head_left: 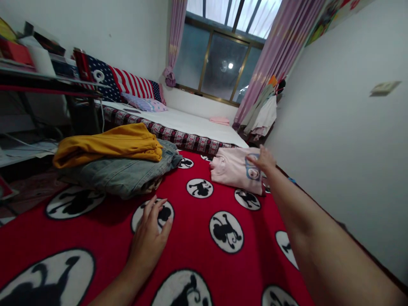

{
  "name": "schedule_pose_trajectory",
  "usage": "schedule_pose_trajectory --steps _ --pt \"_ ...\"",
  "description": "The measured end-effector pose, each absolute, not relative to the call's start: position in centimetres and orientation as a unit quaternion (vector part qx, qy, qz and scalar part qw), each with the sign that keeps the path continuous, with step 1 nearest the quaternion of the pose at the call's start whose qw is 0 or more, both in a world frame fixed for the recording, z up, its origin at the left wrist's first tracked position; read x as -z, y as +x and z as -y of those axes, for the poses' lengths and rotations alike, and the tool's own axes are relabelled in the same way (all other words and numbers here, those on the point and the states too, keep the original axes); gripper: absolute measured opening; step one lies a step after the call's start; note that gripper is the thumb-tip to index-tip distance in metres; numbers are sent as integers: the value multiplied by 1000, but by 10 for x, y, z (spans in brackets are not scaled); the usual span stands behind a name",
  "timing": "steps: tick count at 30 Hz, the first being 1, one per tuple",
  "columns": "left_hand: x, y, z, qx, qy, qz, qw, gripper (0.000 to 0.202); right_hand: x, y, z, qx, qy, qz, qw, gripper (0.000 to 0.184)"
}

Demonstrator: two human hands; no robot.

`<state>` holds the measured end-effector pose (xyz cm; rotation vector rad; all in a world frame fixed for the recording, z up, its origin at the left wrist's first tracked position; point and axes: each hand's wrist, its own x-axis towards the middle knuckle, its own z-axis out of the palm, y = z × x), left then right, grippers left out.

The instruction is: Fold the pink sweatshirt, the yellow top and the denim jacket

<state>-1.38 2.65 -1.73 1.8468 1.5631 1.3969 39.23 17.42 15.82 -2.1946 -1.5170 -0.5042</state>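
Observation:
My left hand (149, 236) lies flat and open on the red blanket (191, 250) printed with black-and-white cartoon circles, holding nothing. My right hand (263, 159) reaches far forward and rests on the right edge of a folded pink garment (234, 168) with a blue-and-white print. Its fingers curl over the cloth, gripping or pressing it. To the left, a folded yellow garment (111, 144) sits on top of folded denim (127, 172).
A second bed with a white sheet (191, 121), striped and star-patterned pillows (127, 85) and a small pink cloth stands beyond. A dark desk (47, 80) with clutter is at left. Window, purple curtains (280, 51) and hanging clothes lie ahead; a white wall runs along the right.

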Motion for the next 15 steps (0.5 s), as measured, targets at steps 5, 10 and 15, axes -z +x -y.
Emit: schedule_pose_trajectory --steps 5,10,15 --pt "18 -14 -25 -468 664 -554 182 42 -57 362 -167 78 -758 647 8 77" --pt "13 -12 -24 -454 671 -558 179 40 -33 341 -159 66 -786 615 15 82" --pt "8 -10 -21 -444 680 -558 170 41 -27 296 -125 35 -749 661 17 54"
